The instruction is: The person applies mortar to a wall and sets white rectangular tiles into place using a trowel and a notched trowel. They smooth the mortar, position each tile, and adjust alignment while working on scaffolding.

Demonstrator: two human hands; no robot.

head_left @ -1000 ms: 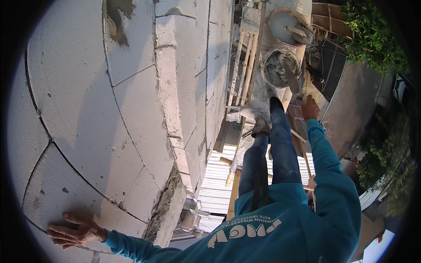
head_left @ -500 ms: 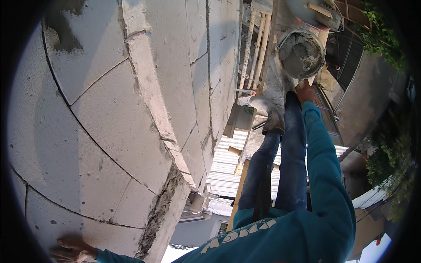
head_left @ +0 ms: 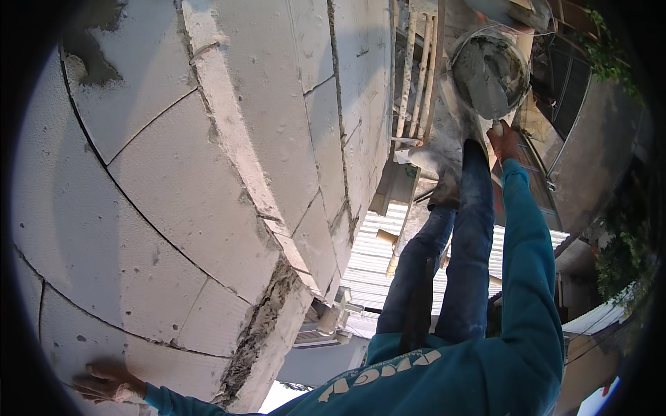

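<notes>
My left hand (head_left: 104,381) rests open against the pale block wall (head_left: 159,180) at lower left, fingers apart. At upper right, my right hand (head_left: 504,142) is closed on the handle of a trowel (head_left: 496,97), whose blade lies in a round bucket (head_left: 454,69) of grey wet mortar. The bucket stands on the narrow, mortar-smeared plank (head_left: 444,125) beside my feet. A long pale ledge (head_left: 239,139) runs along the wall, with a rough mortar-filled gap (head_left: 260,326) at its lower end.
A second container (head_left: 520,14) sits beyond the bucket. Bamboo poles (head_left: 413,76) run beside the plank. My booted feet (head_left: 447,177) stand on it, high above corrugated roofing (head_left: 361,256). Green foliage (head_left: 614,256) and lower building parts lie to the right.
My right hand has reached toward the bucket and taken hold of the trowel handle. My left hand stays on the wall, lower in view. The view has shifted, with the bucket appearing farther right and higher.
</notes>
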